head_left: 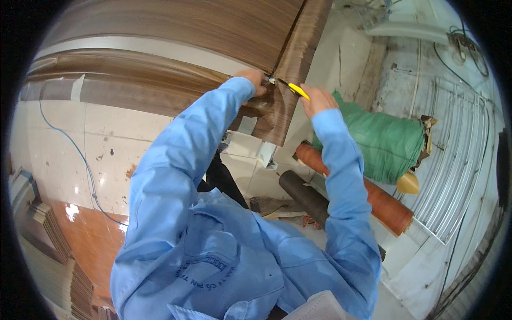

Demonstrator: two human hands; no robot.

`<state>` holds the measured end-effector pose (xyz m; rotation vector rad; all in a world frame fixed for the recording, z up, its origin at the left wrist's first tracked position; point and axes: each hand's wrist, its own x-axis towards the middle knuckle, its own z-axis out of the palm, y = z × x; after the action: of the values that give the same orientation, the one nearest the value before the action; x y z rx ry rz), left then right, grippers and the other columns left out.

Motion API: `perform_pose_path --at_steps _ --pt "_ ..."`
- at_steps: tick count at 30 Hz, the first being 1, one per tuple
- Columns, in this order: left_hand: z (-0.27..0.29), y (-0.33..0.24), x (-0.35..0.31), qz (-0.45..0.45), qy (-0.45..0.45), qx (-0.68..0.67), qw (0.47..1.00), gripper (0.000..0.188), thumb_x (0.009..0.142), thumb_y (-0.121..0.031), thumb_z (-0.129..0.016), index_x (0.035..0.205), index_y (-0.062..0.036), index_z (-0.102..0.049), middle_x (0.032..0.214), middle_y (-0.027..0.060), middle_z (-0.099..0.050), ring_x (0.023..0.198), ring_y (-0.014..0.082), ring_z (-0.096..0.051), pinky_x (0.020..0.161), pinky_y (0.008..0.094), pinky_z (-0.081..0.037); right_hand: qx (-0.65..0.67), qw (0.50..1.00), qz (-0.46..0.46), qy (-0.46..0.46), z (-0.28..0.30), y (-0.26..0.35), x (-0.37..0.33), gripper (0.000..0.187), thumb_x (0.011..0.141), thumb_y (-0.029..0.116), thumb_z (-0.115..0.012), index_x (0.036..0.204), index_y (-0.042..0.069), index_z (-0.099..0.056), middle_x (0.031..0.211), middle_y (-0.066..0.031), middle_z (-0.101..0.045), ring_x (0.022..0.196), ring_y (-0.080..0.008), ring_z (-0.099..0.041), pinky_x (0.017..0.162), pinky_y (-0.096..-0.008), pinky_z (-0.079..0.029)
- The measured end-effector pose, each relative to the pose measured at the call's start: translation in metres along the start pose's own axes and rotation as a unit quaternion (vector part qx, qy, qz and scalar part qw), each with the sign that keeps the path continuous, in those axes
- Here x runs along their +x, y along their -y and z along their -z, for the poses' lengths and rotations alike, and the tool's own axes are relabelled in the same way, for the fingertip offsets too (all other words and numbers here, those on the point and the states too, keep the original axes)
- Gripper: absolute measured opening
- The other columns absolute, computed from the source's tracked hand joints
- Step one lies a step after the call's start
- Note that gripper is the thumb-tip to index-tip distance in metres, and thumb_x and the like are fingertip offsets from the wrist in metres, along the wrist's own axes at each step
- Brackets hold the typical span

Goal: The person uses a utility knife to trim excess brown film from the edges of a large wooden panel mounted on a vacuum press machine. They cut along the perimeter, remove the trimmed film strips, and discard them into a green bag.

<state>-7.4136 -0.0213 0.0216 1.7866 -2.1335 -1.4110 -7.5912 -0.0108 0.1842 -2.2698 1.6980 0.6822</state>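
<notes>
Two hands meet at the corner seam of a wood-grain film sheet (277, 112), thin and pliant, likely easy to tear, best pinned flat near the cut. The left hand (255, 80) presses fingers down on it beside the blade. The right hand (317, 99) clenches a yellow utility knife (292, 88). Below the fingers lie a green wrapped roll (384, 136) and brown rolls (373, 194).

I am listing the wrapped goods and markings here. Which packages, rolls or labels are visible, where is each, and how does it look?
Green woven sack: bulky wrapped bundle, right of the right hand.
Brown roll: long wood-coloured tube, lying under the sack.
Dark roll: shorter grey-black tube, beside the brown one.
Printed marking: dark lettering on the blue shirt chest.
No signs or screens.
</notes>
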Motion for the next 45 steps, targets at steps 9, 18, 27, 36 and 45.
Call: perform_pose_path --at_steps 9,18,27,36,45 --pt "-0.026 0.006 0.041 -0.034 0.018 -0.064 0.997 0.042 0.081 -0.043 -0.069 0.109 -0.0126 -0.073 0.107 0.0182 -0.070 0.103 0.0365 -0.066 0.092 0.0433 -0.051 0.246 0.959 -0.127 -0.054 -0.057 0.014 -0.060 0.053 0.088 0.016 -0.057 0.140 0.016 -0.049 0.092 -0.0274 -0.066 0.085 -0.0467 -0.063 0.080 -0.0553 -0.049" --pt "-0.026 0.001 0.020 -0.002 -0.034 -0.071 0.997 0.038 0.081 -0.039 -0.067 0.108 -0.0124 -0.073 0.105 0.0217 -0.069 0.101 0.0379 -0.066 0.090 0.0454 -0.051 0.194 0.967 -0.136 -0.090 -0.077 0.055 -0.054 0.051 0.090 0.015 -0.055 0.140 0.014 -0.047 0.098 -0.0255 -0.067 0.091 -0.0438 -0.065 0.082 -0.0531 -0.051" --pt "-0.014 -0.014 0.009 0.013 -0.014 0.022 1.000 0.031 0.083 -0.030 -0.065 0.107 -0.0124 -0.073 0.112 0.0167 -0.068 0.107 0.0360 -0.064 0.094 0.0443 -0.050 0.155 0.975 -0.159 -0.015 -0.077 0.066 -0.014 0.053 0.084 0.007 -0.059 0.136 0.013 -0.049 0.101 -0.0228 -0.068 0.098 -0.0414 -0.065 0.086 -0.0510 -0.051" --pt "0.012 -0.021 -0.022 -0.095 -0.009 -0.043 0.995 0.032 0.087 -0.031 -0.064 0.112 -0.0112 -0.070 0.104 0.0203 -0.069 0.101 0.0382 -0.065 0.087 0.0459 -0.050 0.207 0.959 -0.192 -0.001 -0.108 0.071 -0.052 0.049 0.086 0.011 -0.058 0.135 0.015 -0.053 0.104 -0.0216 -0.068 0.098 -0.0419 -0.065 0.087 -0.0493 -0.052" --pt "0.056 -0.035 -0.055 -0.209 -0.098 -0.182 0.956 0.023 0.090 -0.024 -0.064 0.098 -0.0023 -0.068 0.076 0.0156 -0.066 0.065 0.0248 -0.057 0.067 0.0381 -0.047 0.259 0.953 -0.153 -0.041 -0.093 0.061 -0.110 0.049 0.088 0.013 -0.055 0.136 0.018 -0.053 0.094 -0.0240 -0.068 0.089 -0.0452 -0.064 0.083 -0.0533 -0.051"
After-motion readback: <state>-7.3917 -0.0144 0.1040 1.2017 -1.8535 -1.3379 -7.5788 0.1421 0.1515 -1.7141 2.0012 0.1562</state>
